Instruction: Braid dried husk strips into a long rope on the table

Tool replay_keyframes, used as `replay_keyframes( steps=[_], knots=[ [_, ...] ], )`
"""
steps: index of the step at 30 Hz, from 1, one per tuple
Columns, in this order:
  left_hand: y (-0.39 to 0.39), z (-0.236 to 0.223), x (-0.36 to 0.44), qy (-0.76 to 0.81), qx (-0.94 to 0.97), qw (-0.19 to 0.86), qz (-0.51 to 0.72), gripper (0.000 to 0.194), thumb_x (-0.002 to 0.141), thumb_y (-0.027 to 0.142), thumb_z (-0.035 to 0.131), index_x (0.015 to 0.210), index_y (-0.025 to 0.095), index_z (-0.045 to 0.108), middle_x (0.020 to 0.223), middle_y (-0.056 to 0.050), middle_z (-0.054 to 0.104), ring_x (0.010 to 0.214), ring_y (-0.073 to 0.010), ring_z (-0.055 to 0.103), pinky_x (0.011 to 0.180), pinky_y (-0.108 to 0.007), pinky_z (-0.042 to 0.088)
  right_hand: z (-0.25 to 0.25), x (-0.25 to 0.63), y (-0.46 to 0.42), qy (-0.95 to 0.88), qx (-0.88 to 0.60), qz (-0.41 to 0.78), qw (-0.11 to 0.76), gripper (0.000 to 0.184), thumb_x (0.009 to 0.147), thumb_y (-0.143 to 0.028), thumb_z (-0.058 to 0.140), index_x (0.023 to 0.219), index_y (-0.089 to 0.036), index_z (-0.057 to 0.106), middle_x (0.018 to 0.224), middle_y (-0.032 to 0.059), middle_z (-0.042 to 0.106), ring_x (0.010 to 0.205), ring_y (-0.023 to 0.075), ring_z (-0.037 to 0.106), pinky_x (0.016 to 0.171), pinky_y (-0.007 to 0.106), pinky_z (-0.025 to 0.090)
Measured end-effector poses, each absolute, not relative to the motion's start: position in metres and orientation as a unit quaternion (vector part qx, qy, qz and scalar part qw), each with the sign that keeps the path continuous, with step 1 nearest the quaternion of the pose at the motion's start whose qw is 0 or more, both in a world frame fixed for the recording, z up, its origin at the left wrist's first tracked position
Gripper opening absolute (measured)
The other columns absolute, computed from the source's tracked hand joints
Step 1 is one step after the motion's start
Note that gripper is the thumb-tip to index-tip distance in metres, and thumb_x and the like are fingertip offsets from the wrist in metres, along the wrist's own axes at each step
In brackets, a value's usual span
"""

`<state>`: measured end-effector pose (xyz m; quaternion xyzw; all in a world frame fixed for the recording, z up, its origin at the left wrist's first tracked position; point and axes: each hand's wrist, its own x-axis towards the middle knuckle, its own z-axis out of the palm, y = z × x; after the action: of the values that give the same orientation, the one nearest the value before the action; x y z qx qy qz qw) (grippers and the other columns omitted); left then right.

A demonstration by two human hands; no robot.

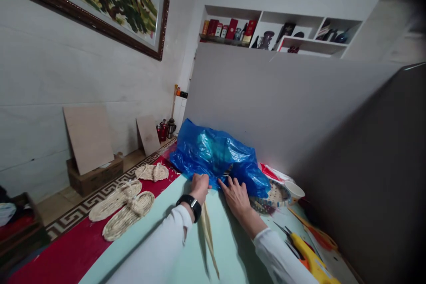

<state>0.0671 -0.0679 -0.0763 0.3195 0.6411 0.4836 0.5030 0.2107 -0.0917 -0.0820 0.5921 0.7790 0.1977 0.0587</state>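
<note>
My left hand (199,186), with a dark band at the wrist, is closed at the near edge of a blue plastic bag (216,148). Pale, dried plant strips (208,233) trail from under its fingers toward me. Beside it, my right hand (238,197) has its fingers spread, their tips against the bag's crumpled front. What lies inside the bag is mostly hidden; a greenish shape shows through. Both hands are over a pale green sheet (179,230).
Woven straw sandals (128,217) lie on the red cloth (71,248) at left. On the right are a yellow glue gun (309,257), orange-handled scissors (319,235), a woven basket (276,193) and a white bowl (294,191). A grey panel (266,102) stands behind the bag.
</note>
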Motion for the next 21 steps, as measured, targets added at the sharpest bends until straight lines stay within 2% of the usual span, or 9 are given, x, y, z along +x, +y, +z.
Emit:
replay_keyframes(
  steps=[5, 10, 15, 18, 21],
  knots=[
    [-0.034, -0.073, 0.068, 0.630, 0.308, 0.530, 0.477, 0.034, 0.096, 0.036, 0.064, 0.124, 0.018, 0.062, 0.121, -0.008, 0.067, 0.099, -0.0222, 0.069, 0.084, -0.043, 0.060, -0.077, 0.204, -0.061, 0.777, 0.592, 0.206, 0.050, 0.055, 0.100, -0.009, 0.033, 0.149, -0.026, 0.051, 0.135, 0.0221, 0.059, 0.121, 0.0345, 0.053, 0.091, 0.049, 0.043],
    [-0.021, -0.074, 0.067, 0.631, 0.316, 0.521, 0.480, 0.035, 0.096, 0.036, 0.064, 0.125, 0.018, 0.061, 0.122, -0.009, 0.067, 0.100, -0.0224, 0.069, 0.084, -0.043, 0.060, -0.075, 0.199, -0.050, 0.771, 0.601, 0.206, 0.045, 0.052, 0.099, -0.011, 0.036, 0.147, -0.022, 0.053, 0.128, 0.0231, 0.062, 0.118, 0.0337, 0.056, 0.090, 0.046, 0.044],
    [-0.044, -0.069, 0.063, 0.640, 0.348, 0.477, 0.492, 0.034, 0.095, 0.035, 0.064, 0.124, 0.018, 0.062, 0.121, -0.008, 0.067, 0.098, -0.0219, 0.069, 0.083, -0.041, 0.060, -0.070, 0.205, -0.067, 0.787, 0.582, 0.198, 0.048, 0.060, 0.094, -0.004, 0.041, 0.153, -0.014, 0.046, 0.142, 0.0257, 0.055, 0.119, 0.0340, 0.059, 0.097, 0.046, 0.047],
    [-0.067, -0.055, 0.059, 0.647, 0.367, 0.433, 0.510, 0.032, 0.095, 0.034, 0.065, 0.124, 0.020, 0.063, 0.124, -0.008, 0.066, 0.105, -0.0235, 0.067, 0.088, -0.043, 0.058, -0.065, 0.212, -0.088, 0.807, 0.557, 0.192, 0.049, 0.064, 0.091, -0.001, 0.042, 0.154, -0.012, 0.042, 0.150, 0.0234, 0.049, 0.128, 0.0332, 0.055, 0.103, 0.044, 0.047],
    [-0.091, -0.031, 0.061, 0.631, 0.392, 0.405, 0.533, 0.031, 0.096, 0.034, 0.063, 0.123, 0.019, 0.062, 0.122, -0.008, 0.067, 0.104, -0.0234, 0.067, 0.090, -0.045, 0.057, -0.063, 0.227, -0.114, 0.825, 0.533, 0.184, 0.041, 0.063, 0.090, -0.001, 0.040, 0.152, -0.010, 0.046, 0.151, 0.0207, 0.049, 0.134, 0.0307, 0.053, 0.107, 0.042, 0.047]
  ],
)
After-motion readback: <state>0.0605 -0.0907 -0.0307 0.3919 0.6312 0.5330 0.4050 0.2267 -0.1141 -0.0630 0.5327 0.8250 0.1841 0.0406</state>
